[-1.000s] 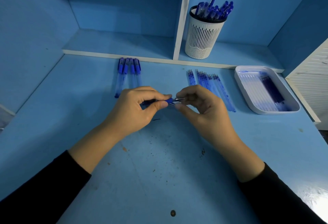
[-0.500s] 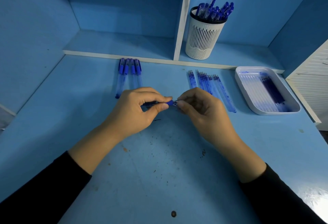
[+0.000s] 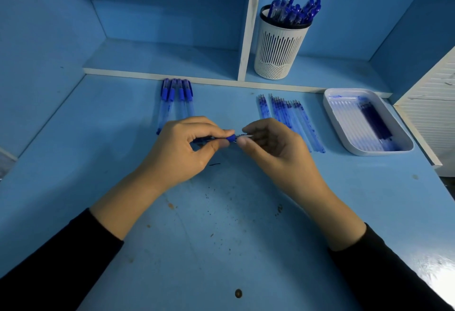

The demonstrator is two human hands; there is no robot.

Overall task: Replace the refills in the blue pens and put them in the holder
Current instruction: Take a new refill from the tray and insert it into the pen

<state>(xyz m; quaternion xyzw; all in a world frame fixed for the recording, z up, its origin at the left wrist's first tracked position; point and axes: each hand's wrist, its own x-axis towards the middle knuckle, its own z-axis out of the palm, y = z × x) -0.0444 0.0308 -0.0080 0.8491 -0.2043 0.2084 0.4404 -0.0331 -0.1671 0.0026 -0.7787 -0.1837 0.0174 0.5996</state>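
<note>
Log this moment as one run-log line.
step: refill swap | left hand: grips blue pen | right hand: pinches tip | holder: pens inside | desk: four capped pens, loose refills, tray

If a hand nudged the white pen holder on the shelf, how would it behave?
The pen holder is tall, narrow and slotted, so probably light and apt to tip if pushed near its rim. The pens in it jut above the rim, likely raising its balance. Pushed low, it would probably slide.

The pen (image 3: 231,138) hides within the left hand (image 3: 182,153) (tip shows).
</note>
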